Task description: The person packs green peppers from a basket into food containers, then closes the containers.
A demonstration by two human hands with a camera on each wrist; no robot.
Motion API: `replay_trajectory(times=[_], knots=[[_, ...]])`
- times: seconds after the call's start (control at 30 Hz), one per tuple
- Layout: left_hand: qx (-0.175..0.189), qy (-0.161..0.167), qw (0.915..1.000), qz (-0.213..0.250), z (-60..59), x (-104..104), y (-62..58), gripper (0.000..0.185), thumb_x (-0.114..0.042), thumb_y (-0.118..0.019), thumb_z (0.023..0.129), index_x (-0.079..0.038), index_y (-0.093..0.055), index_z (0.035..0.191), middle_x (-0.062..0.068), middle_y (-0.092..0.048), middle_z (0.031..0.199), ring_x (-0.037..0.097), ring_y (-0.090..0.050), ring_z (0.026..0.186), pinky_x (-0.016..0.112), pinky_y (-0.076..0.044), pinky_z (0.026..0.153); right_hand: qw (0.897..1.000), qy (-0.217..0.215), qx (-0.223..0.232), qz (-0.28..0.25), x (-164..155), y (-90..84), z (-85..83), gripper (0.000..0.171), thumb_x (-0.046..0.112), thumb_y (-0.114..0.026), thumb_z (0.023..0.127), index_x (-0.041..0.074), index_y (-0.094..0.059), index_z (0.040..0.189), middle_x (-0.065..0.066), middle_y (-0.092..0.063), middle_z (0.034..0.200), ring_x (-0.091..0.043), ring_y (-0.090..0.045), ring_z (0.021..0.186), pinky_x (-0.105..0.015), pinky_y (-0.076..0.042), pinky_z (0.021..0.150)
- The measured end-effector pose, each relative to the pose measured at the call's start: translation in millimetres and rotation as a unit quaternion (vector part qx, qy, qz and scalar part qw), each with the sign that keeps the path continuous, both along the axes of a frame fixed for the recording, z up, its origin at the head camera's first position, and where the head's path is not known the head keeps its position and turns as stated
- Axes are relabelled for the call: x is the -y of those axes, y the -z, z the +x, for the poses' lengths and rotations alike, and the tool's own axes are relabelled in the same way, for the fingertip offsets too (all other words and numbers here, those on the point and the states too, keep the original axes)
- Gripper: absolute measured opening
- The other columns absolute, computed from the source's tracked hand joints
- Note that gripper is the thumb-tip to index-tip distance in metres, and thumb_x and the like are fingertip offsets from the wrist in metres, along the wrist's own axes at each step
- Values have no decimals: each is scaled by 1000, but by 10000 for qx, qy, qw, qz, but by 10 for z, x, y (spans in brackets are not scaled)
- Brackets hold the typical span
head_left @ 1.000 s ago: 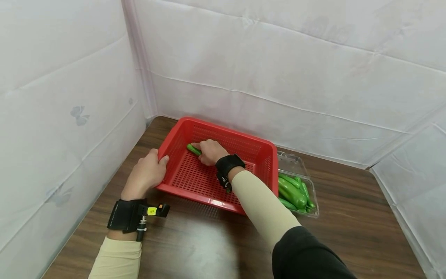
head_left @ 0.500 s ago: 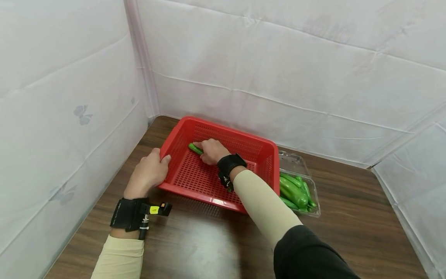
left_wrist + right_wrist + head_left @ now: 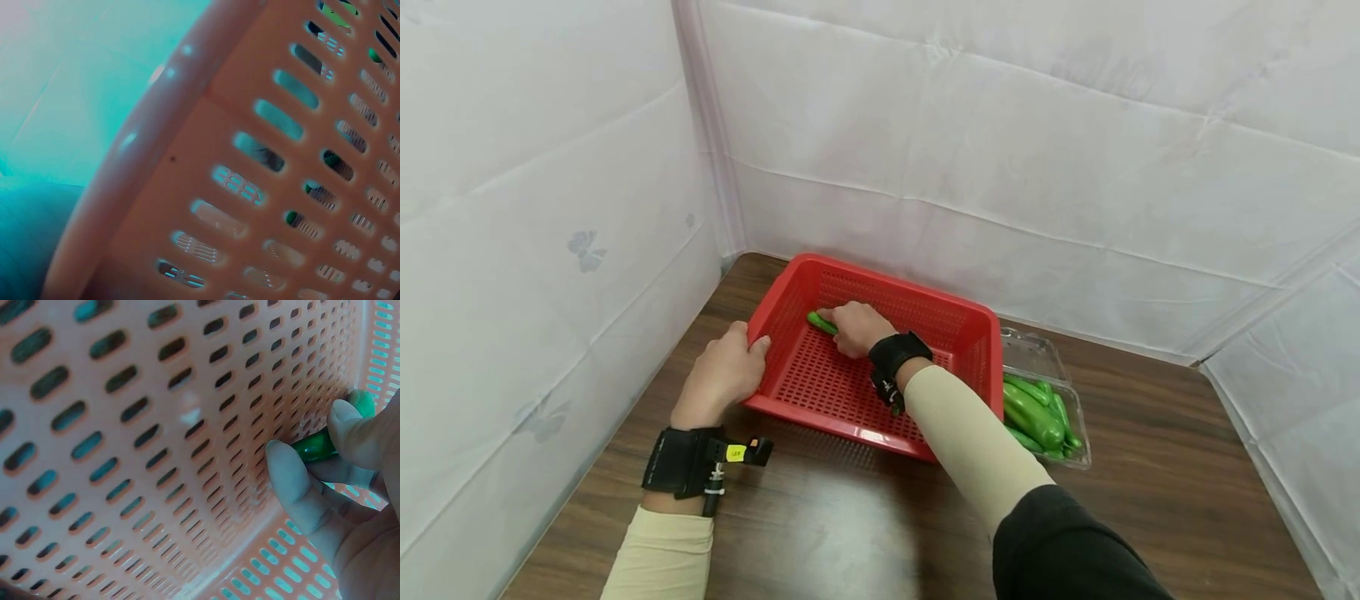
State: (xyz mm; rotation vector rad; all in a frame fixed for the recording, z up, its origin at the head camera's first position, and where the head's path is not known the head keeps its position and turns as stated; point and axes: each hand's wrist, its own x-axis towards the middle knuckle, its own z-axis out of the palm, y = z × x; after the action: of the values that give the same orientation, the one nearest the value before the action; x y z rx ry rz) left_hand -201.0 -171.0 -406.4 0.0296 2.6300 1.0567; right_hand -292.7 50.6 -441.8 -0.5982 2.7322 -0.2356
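Green pepper held low inside the red basket
At centre frame, the right hand pinches the green pepper; the left hand grips the red basket by its left rim.

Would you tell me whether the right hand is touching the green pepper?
Touching: the right wrist view shows the right hand pinching the green pepper.

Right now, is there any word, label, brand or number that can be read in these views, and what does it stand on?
Yellow tag on the wrist camera by the left hand: dark print, too small to read.
Red basket, clear tray, table, white sheeting: no text seen.
Both wrist views: none.
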Motion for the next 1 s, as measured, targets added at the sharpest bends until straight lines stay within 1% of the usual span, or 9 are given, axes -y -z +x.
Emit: replay_trajectory(times=[0.2,0.33,0.43,0.53,0.63,0.7,0.8,0.9,1.0], knots=[[-54,87,9999,-31,-14,-26,3,47,-32,-38,113,6,-41,140,20,-67,98,23,-69,78,31,-50,61,9998,-113,-157,-109,-99,-109,22,52,12,-58,104,20,-51,155,-10,-74,115,-14,-40,66,-25,-35,61],[-98,113,9999,-16,-35,-23,-12,47,-32,-38,113,6,-41,140,20,-67,98,23,-69,79,31,-50,61,9988,-146,-289,-379,-181,-278,70,50,9,-60,103,18,-55,152,-7,-74,107,-13,-43,71,-24,-36,64],[-86,156,9998,-15,-49,-14,-6,49,-32,-39,112,7,-41,141,21,-67,99,24,-69,79,31,-50,60,9970,-71,-277,-718,-285,-438,151,51,6,-59,103,16,-54,152,-7,-74,112,-16,-42,70,-26,-35,63],[-86,186,9998,-37,-71,3,0,50,-32,-39,112,8,-40,142,22,-68,101,24,-70,79,31,-50,60,9936,19,-433,-1039,-430,-618,256,50,6,-60,102,16,-55,151,-7,-74,117,-16,-43,71,-27,-37,64],[-137,219,9997,-34,-92,36,3,51,-31,-39,112,9,-39,143,23,-68,101,24,-70,78,31,-51,59,9887,80,-798,-1265,-626,-783,364,48,7,-61,102,16,-57,149,-7,-73,103,-16,-41,67,-28,-37,64],[-157,237,9996,-30,-100,59,1,51,-31,-39,112,10,-38,143,24,-68,101,25,-71,78,31,-51,58,9847,204,-1004,-1410,-781,-884,450,49,6,-63,101,17,-59,148,-6,-71,92,-15,-43,63,-27,-38,61],[-160,263,9995,-51,-105,100,-11,53,-31,-38,112,11,-37,144,25,-67,102,25,-70,78,31,-51,58,9769,570,-948,-1830,-1037,-1020,603,51,4,-62,101,18,-58,149,-8,-70,82,-17,-54,58,-27,-45,56],[-173,294,9994,-76,-115,154,-17,55,-31,-37,112,12,-36,145,25,-67,102,25,-69,78,31,-50,57,9671,1041,-745,-2197,-1319,-1124,791,53,2,-61,102,18,-54,152,-15,-72,83,-26,-66,62,-30,-52,53],[-197,305,9993,-110,-118,217,-11,57,-33,-36,112,13,-35,146,25,-66,103,26,-68,79,31,-49,58,9610,1486,-775,-2200,-1616,-1176,980,53,5,-60,103,18,-52,154,-18,-74,90,-29,-68,66,-32,-52,54]])
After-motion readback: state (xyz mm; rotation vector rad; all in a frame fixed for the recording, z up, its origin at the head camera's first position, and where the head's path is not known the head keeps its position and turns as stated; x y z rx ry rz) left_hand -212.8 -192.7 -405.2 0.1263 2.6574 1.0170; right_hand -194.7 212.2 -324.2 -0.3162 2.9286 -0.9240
